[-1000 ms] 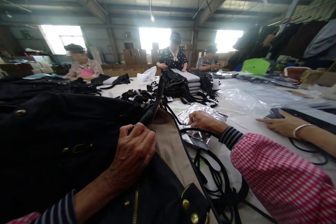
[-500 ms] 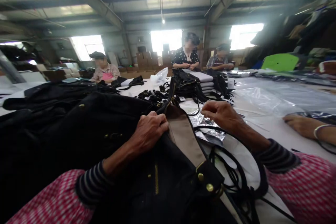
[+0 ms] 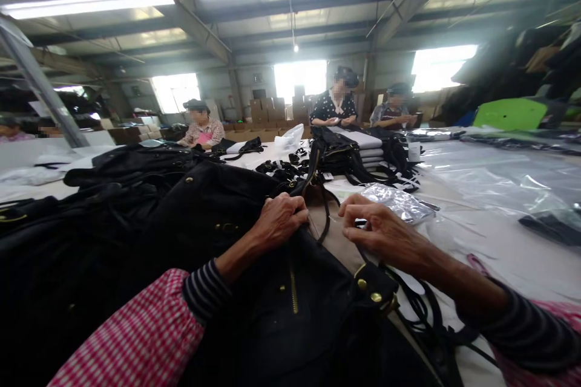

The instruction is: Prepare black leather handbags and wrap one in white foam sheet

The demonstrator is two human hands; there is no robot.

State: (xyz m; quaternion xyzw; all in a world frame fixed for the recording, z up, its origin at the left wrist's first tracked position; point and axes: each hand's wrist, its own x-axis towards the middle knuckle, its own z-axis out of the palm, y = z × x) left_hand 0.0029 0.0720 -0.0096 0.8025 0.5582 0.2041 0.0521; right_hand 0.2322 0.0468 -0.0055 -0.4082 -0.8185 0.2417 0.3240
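Note:
A black bag (image 3: 258, 326) with brass studs and a short gold zipper (image 3: 293, 293) lies in front of me, its beige lining (image 3: 339, 239) showing at the opening. My left hand (image 3: 282, 216) is closed on the bag's upper edge. Just right of the opening, my right hand (image 3: 379, 230) has its fingers curled in a pinch over the lining. What those fingers hold, if anything, is too small to make out. A thin black cord (image 3: 325, 224) loops between the two hands. Black straps (image 3: 424, 308) lie tangled on the table below my right wrist.
More black bags (image 3: 136, 163) are heaped at left. Behind stands a stack of folded bags (image 3: 363, 151) with white padding. Crumpled silver plastic (image 3: 399, 201) and clear plastic sheets (image 3: 490, 163) cover the table at right. A person in a dotted top (image 3: 333, 107) and others sit across.
My right hand has come closer to the bag's opening, its fingers curled. The left hand keeps its hold on the edge. The view has shifted, and another person's hand at right is out of sight.

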